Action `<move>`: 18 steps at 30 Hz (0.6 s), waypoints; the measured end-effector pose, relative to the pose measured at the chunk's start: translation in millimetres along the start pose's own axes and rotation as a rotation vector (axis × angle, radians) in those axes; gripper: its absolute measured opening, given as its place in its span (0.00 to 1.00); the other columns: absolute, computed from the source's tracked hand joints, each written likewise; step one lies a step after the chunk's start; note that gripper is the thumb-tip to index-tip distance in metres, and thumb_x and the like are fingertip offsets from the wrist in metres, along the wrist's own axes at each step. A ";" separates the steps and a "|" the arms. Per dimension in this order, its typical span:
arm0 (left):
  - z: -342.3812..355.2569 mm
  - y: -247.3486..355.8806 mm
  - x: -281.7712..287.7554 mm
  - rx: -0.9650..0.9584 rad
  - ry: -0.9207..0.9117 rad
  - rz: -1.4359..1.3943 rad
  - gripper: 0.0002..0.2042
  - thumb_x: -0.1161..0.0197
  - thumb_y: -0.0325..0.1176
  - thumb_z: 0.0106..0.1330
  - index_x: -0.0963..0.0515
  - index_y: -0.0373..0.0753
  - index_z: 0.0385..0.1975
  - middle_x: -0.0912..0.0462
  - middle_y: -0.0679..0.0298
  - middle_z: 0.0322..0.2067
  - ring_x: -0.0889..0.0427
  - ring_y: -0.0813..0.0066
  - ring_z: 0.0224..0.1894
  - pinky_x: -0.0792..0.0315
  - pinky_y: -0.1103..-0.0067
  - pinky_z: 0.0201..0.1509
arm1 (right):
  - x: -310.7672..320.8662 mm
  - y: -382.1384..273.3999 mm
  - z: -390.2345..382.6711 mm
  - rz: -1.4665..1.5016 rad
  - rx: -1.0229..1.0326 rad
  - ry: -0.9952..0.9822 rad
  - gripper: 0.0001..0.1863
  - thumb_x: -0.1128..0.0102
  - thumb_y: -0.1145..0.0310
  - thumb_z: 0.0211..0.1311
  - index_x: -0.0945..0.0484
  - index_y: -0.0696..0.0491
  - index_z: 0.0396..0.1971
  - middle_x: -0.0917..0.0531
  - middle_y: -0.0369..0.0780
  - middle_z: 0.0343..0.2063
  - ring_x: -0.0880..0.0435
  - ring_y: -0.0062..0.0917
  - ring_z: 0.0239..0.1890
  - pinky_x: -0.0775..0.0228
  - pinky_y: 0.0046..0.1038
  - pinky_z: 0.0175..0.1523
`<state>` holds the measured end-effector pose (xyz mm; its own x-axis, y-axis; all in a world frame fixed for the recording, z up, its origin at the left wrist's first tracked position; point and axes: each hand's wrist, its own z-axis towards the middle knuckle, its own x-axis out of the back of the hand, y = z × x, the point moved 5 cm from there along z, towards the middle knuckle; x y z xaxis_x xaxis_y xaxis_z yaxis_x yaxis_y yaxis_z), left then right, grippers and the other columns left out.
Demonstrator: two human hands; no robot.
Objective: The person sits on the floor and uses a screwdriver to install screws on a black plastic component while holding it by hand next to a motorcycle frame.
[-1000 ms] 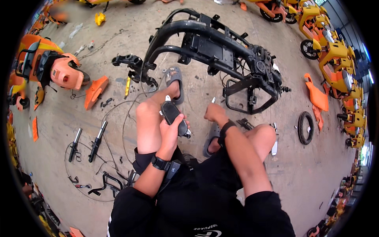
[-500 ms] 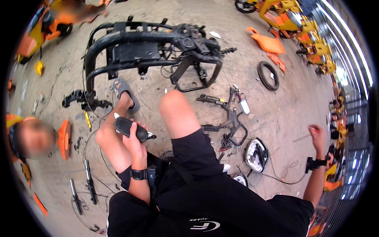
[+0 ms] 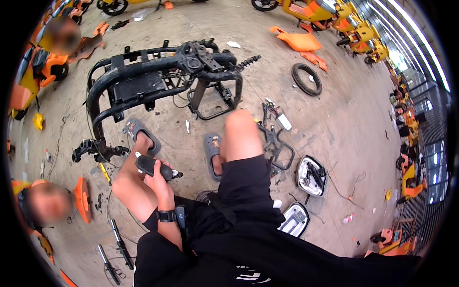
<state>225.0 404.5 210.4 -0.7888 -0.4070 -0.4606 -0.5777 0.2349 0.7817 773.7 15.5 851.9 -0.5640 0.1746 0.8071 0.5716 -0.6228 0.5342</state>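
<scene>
My left hand (image 3: 159,182) grips a black oval part (image 3: 147,165) with white fittings at its ends, held over my left leg with the thumb across it. A black scooter frame (image 3: 126,91) lies on the floor beyond my feet, with a dark bracket assembly (image 3: 88,153) by its lower left end. A small silver cylinder (image 3: 188,126) lies between my feet and the frame. My right hand is out of sight; only its black sleeve reaches toward the lower right edge.
Two fork tubes (image 3: 119,239) lie at lower left. To my right are black brackets (image 3: 284,158), two open lamp housings (image 3: 294,220), a tire (image 3: 306,79) and an orange panel (image 3: 296,40). Rows of scooters (image 3: 325,16) line the sides.
My view has swung toward the right since a second ago. My right hand has moved out to the right and left the view. My left hand keeps hold of the black part.
</scene>
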 end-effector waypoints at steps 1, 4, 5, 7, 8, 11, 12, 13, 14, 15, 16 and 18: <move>2.9 -2.4 -3.2 0.013 -0.011 -0.012 0.10 0.39 0.28 0.66 0.29 0.32 0.43 0.22 0.58 0.33 0.19 0.66 0.30 0.21 0.71 0.32 | 14.3 -67.5 28.1 0.111 0.159 0.002 0.19 0.38 0.58 0.54 0.19 0.58 0.38 0.17 0.50 0.34 0.17 0.41 0.35 0.24 0.38 0.41; 5.7 -10.7 -18.6 0.028 -0.041 0.011 0.10 0.39 0.27 0.66 0.28 0.32 0.42 0.21 0.58 0.31 0.19 0.67 0.29 0.21 0.73 0.29 | 27.3 -286.4 81.7 0.436 0.700 -0.137 0.16 0.38 0.60 0.53 0.18 0.57 0.35 0.17 0.49 0.31 0.17 0.41 0.33 0.25 0.37 0.40; 8.5 -13.4 -19.6 0.026 -0.040 0.037 0.09 0.39 0.27 0.65 0.28 0.32 0.41 0.21 0.58 0.31 0.18 0.68 0.28 0.21 0.74 0.28 | 27.7 -359.9 89.0 0.523 0.893 -0.215 0.16 0.38 0.60 0.52 0.17 0.57 0.34 0.17 0.49 0.29 0.17 0.41 0.32 0.25 0.36 0.39; 5.9 1.5 3.2 -0.064 0.067 0.058 0.09 0.38 0.26 0.65 0.28 0.31 0.41 0.20 0.58 0.31 0.18 0.69 0.27 0.21 0.74 0.28 | 6.0 -514.1 102.4 0.702 1.356 -0.393 0.14 0.37 0.62 0.51 0.16 0.57 0.32 0.17 0.49 0.27 0.17 0.40 0.30 0.26 0.36 0.39; 5.3 3.1 14.3 -0.060 0.113 0.055 0.09 0.38 0.27 0.65 0.28 0.31 0.41 0.20 0.58 0.31 0.18 0.69 0.27 0.21 0.74 0.28 | -7.9 -593.4 87.7 0.719 1.546 -0.517 0.14 0.37 0.62 0.50 0.16 0.57 0.31 0.17 0.49 0.26 0.18 0.40 0.29 0.26 0.36 0.38; 3.9 -6.8 21.5 -0.006 0.141 0.149 0.09 0.39 0.27 0.65 0.27 0.30 0.41 0.19 0.58 0.32 0.17 0.70 0.28 0.21 0.75 0.30 | -111.9 -757.4 18.8 0.684 1.760 -0.766 0.13 0.37 0.63 0.48 0.15 0.57 0.29 0.16 0.47 0.23 0.18 0.39 0.26 0.26 0.35 0.36; 3.0 -4.4 16.8 -0.036 0.147 0.139 0.08 0.38 0.27 0.64 0.26 0.30 0.39 0.19 0.58 0.31 0.17 0.71 0.28 0.21 0.77 0.29 | -161.2 -804.8 0.6 0.660 1.606 -0.935 0.11 0.33 0.65 0.40 0.14 0.56 0.25 0.16 0.48 0.22 0.17 0.41 0.28 0.25 0.36 0.37; 0.9 -0.3 7.4 -0.066 0.129 0.141 0.08 0.37 0.27 0.64 0.25 0.30 0.37 0.18 0.59 0.30 0.17 0.73 0.27 0.22 0.78 0.28 | -212.1 -846.8 -6.7 0.771 1.527 -0.936 0.10 0.33 0.66 0.39 0.15 0.55 0.23 0.17 0.49 0.22 0.17 0.42 0.28 0.25 0.37 0.37; -3.4 6.3 0.2 -0.080 0.159 0.145 0.08 0.37 0.27 0.64 0.25 0.30 0.37 0.18 0.59 0.30 0.17 0.74 0.27 0.22 0.79 0.29 | -253.6 -886.9 -7.5 0.793 1.472 -0.888 0.12 0.33 0.64 0.39 0.15 0.56 0.24 0.17 0.50 0.24 0.16 0.43 0.30 0.25 0.37 0.38; -6.0 11.7 -5.0 -0.095 0.191 0.157 0.08 0.37 0.26 0.64 0.25 0.30 0.38 0.18 0.60 0.30 0.17 0.74 0.27 0.22 0.79 0.29 | -287.1 -923.3 -14.1 0.823 1.420 -0.843 0.14 0.33 0.63 0.39 0.15 0.57 0.25 0.16 0.51 0.26 0.16 0.44 0.32 0.25 0.38 0.39; -9.1 12.4 -4.7 -0.080 0.210 0.162 0.08 0.37 0.26 0.64 0.24 0.30 0.40 0.18 0.60 0.30 0.17 0.75 0.27 0.23 0.79 0.29 | -326.9 -944.8 -24.0 0.902 1.225 -0.880 0.15 0.33 0.62 0.40 0.15 0.57 0.26 0.16 0.52 0.28 0.16 0.45 0.34 0.24 0.38 0.40; -12.0 15.2 -10.5 -0.045 0.216 0.150 0.09 0.37 0.26 0.64 0.24 0.30 0.41 0.18 0.60 0.31 0.17 0.74 0.27 0.22 0.79 0.29 | -400.2 -961.9 -45.2 1.046 0.797 -0.922 0.17 0.34 0.60 0.41 0.16 0.59 0.28 0.17 0.53 0.31 0.16 0.47 0.37 0.24 0.38 0.43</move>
<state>227.0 401.8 232.2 -0.7991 -0.5506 -0.2413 -0.4438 0.2696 0.8546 422.6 510.3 3.7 0.6207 0.5093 0.5962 0.7734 -0.2728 -0.5722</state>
